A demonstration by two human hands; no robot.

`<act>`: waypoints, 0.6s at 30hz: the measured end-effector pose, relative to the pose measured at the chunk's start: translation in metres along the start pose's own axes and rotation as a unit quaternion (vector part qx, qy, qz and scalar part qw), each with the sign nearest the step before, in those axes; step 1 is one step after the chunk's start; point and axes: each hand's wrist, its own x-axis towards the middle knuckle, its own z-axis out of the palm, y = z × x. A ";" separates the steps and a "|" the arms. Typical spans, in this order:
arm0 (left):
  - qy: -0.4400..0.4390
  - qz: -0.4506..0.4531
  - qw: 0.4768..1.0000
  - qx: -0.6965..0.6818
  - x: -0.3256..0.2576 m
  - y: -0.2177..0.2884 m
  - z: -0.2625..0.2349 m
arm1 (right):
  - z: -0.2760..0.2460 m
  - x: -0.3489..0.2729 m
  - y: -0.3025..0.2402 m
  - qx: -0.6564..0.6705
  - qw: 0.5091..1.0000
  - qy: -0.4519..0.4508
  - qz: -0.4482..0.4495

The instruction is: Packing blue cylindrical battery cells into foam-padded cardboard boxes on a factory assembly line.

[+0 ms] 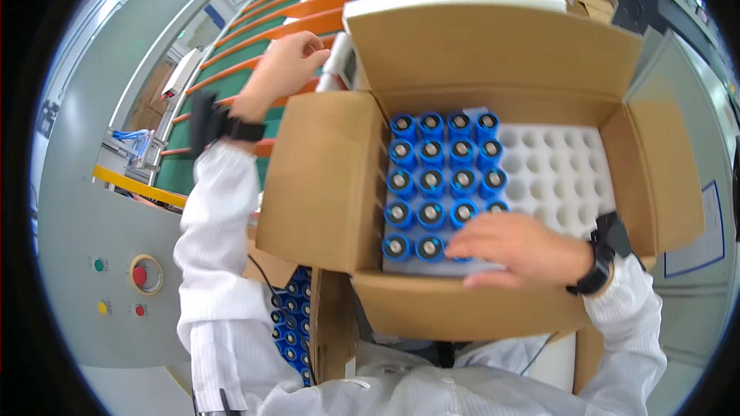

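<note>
My right hand (512,248) reaches into an open cardboard box (432,308). Its fingers are stretched out, thumb apart, over the near row of blue cylindrical cells (431,214). The fingertips lie on a cell that they mostly cover; only a bit of its blue rim shows. The cells stand upright in rows in the left part of a white foam tray (537,181), whose right part shows bare round holes. Away to the left, above a green conveyor with orange bars, my left hand (285,65) is raised with fingers curled in. Whatever they may hold is hidden.
A second box (333,327) with blue cells stands below on the left. Beside it is a grey machine panel (116,231) with a red emergency button (140,275). Orange bars (308,9) cross the green conveyor at the back. The box flaps stick outward.
</note>
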 end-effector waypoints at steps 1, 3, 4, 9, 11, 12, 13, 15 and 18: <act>0.003 -0.005 0.999 0.038 0.016 -0.036 0.016 | 0.003 0.001 0.001 0.002 1.000 -0.008 0.004; -0.019 -0.060 0.994 0.086 0.039 -0.088 0.042 | 0.000 0.003 -0.002 0.004 1.000 -0.023 0.017; -0.068 -0.104 0.986 0.111 0.052 -0.112 0.058 | -0.002 0.004 -0.004 0.014 0.998 -0.036 0.047; -0.125 -0.199 0.965 0.119 0.099 -0.210 0.134 | -0.011 0.008 -0.004 -0.022 0.996 -0.045 0.070; -0.110 -0.202 0.962 0.150 0.093 -0.270 0.150 | -0.012 0.009 -0.003 -0.019 0.997 -0.043 0.060; -0.164 -0.235 0.953 0.098 0.115 -0.255 0.178 | -0.011 0.008 0.003 -0.019 0.995 -0.049 0.087; -0.223 -0.265 0.937 0.046 0.132 -0.241 0.205 | -0.011 0.009 0.009 -0.017 0.992 -0.055 0.115; -0.250 -0.233 0.938 0.058 0.148 -0.242 0.250 | -0.015 0.022 0.006 -0.021 0.984 -0.063 0.163; -0.157 -0.293 0.943 0.037 0.091 -0.389 0.212 | -0.025 0.015 -0.009 0.054 0.993 -0.041 0.096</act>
